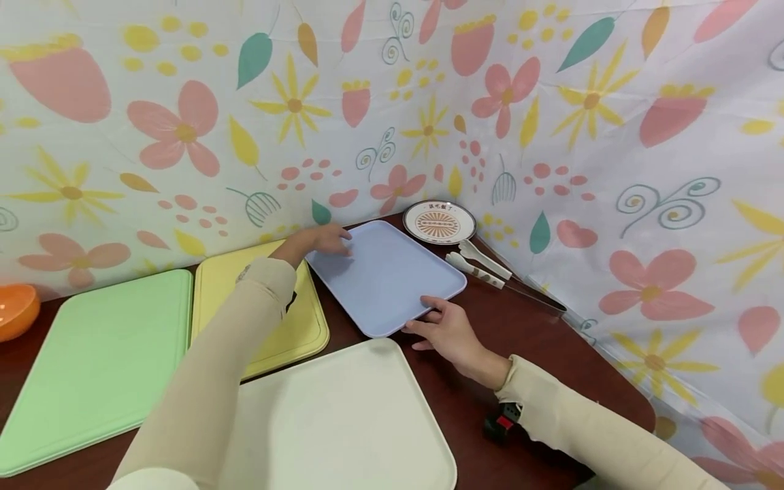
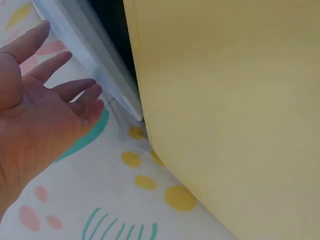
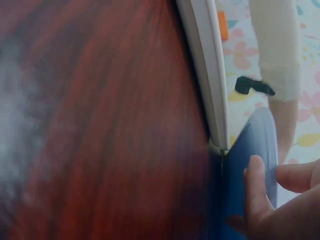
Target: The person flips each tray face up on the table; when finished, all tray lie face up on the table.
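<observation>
A light blue rectangular tray [image 1: 386, 272] lies toward the back of the dark table, its near edge tilted up in the right wrist view. My right hand [image 1: 450, 335] pinches the near right edge of this tray, fingers on either side of the rim in the right wrist view [image 3: 272, 200]. At the far left edge of the tray my left hand [image 1: 327, 241] is spread with its fingers loosely extended; the left wrist view shows the hand [image 2: 47, 95] beside the rim, and whether it touches is unclear. A cream tray [image 1: 343, 415] lies in front of the blue one.
Left of the blue tray are a yellow tray [image 1: 294, 313] and a green tray [image 1: 110, 347], with an orange bowl [image 1: 17, 312] beyond. A patterned plate [image 1: 439, 222] and white-tipped tongs [image 1: 484, 262] lie at the back right. Flowered cloth [image 1: 380, 102] lines the walls.
</observation>
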The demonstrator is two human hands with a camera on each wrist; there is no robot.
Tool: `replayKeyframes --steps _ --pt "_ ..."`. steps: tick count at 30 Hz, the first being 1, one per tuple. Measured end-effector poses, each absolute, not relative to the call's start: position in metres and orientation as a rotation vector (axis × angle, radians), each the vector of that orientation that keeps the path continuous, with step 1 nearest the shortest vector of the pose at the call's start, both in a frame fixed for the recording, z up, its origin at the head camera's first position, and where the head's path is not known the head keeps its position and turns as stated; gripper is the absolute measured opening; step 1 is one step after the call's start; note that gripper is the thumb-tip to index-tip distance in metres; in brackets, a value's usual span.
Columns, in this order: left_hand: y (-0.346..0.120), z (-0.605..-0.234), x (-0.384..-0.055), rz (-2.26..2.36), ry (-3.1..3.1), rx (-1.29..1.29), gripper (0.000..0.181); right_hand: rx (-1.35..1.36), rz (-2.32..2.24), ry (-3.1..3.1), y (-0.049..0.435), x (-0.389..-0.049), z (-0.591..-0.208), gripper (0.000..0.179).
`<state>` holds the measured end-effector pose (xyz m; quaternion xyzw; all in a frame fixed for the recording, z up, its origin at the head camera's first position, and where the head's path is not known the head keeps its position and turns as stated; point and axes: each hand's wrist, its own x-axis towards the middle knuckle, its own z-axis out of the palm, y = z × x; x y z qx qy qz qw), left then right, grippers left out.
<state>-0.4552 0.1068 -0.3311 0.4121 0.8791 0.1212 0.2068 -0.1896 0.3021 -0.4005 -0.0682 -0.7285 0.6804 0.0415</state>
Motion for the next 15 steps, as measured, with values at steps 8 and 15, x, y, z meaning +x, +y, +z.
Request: replayKeyframes --steps 8,15 --pt "0.084 -0.324 -0.429 0.474 2.429 1.242 0.060 -0.167 2.035 -2.345 0.305 -0.198 -0.403 0.064" --pt "0.027 -0.312 -0.372 0.875 2.352 1.332 0.056 -0.135 1.984 -2.498 0.303 -0.204 -0.403 0.063"
